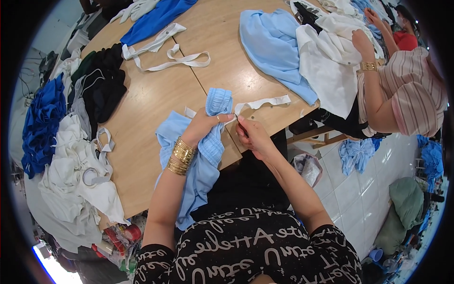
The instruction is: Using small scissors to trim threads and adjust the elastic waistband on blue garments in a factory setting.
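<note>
While the left hand point(204, 126) grips the light blue garment point(204, 173) at the table's point(156, 97) edge, the right hand point(254, 137) is closed around a dark object point(243, 129), mostly hidden. Beyond lies a white strip point(265, 102); white clothes point(71, 163) crowd the left side.

The pale-blue garment point(205, 165) reads on my feed as matt cloth, puckered where gathered; the white strip point(263, 102) looks like smooth fabric. I also see shiny metal bangles point(182, 156), a smooth wooden desk point(151, 94) with slight sheen, and glossy floor tiles point(338, 191).
</note>
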Motion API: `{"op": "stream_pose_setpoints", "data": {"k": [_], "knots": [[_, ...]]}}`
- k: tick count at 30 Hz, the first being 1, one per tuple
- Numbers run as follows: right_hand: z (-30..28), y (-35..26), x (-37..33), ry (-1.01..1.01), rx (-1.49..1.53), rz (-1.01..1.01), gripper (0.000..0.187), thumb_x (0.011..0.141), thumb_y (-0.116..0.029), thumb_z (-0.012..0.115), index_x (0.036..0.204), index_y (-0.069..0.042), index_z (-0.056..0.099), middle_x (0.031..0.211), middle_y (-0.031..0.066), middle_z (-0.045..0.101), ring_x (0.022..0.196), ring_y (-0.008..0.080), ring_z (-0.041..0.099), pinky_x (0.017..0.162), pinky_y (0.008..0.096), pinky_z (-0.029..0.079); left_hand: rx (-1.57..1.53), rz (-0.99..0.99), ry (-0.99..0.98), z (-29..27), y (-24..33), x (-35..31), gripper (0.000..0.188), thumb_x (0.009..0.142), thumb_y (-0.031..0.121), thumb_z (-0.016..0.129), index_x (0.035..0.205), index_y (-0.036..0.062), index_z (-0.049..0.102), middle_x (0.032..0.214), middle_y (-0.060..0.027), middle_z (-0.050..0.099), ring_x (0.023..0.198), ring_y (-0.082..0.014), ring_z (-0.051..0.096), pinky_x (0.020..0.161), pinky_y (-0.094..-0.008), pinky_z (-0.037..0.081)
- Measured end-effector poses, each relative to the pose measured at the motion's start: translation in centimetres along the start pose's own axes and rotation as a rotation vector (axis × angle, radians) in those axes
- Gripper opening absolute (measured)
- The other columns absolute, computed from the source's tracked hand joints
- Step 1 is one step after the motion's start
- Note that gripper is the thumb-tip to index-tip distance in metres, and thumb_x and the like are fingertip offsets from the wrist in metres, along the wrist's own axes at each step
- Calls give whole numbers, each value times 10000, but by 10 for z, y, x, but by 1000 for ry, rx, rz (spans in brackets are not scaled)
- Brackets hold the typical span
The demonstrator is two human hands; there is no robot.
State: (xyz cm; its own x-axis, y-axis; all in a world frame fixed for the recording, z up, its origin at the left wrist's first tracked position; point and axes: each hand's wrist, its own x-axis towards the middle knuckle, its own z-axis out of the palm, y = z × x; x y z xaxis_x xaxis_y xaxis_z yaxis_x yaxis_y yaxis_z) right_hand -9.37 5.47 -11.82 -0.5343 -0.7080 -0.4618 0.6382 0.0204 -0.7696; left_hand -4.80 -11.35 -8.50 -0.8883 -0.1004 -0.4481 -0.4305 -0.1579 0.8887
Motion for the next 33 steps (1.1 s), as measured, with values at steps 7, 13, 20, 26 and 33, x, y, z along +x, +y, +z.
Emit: {"op": "stream_pose_setpoints", "data": {"k": [7, 13, 20, 26, 33], "knots": [[-6, -6, 7, 5, 57, -12, 413, 897, -379, 441, 588, -106, 410, 439, -55, 297, 350, 40, 193, 339, 221, 119, 342, 94, 356, -69, -19, 20, 390, 728, 234, 679, 1030, 9, 576, 924, -90, 623, 808, -165, 596, 686, -273, 464], [-4, -14, 14, 46, 29, -7, 419, 895, -386, 445, 588, -102, 410, 439, -56, 286, 350, 42, 191, 340, 219, 123, 1137, 742, 849, -73, 17, 9, 445, 704, 180, 684, 1074, 22, 493, 1076, -187, 515, 1074, -319, 453, 900, -402, 364], [7, -12, 15, 1, 45, 11, 422, 900, -386, 440, 587, -104, 413, 446, -57, 295, 354, 38, 195, 340, 212, 130, 551, 407, 111, -4, 10, -4, 218, 792, 201, 624, 918, 24, 602, 881, -84, 609, 844, -171, 573, 753, -276, 432], [6, -15, 10, 47, -40, 1, 417, 899, -388, 447, 597, -100, 437, 457, -62, 308, 362, 29, 216, 343, 205, 135, 570, 449, 131, -1, 15, -5, 154, 801, 153, 612, 872, 16, 612, 817, -74, 611, 772, -145, 568, 698, -260, 437], [6, -23, 8, -41, -143, -57, 405, 912, -367, 418, 621, -87, 449, 461, -58, 306, 371, 28, 227, 349, 205, 137, 665, 480, 51, -8, 26, -6, 155, 787, 159, 625, 830, 10, 612, 774, -65, 590, 730, -150, 558, 664, -268, 426]]}}
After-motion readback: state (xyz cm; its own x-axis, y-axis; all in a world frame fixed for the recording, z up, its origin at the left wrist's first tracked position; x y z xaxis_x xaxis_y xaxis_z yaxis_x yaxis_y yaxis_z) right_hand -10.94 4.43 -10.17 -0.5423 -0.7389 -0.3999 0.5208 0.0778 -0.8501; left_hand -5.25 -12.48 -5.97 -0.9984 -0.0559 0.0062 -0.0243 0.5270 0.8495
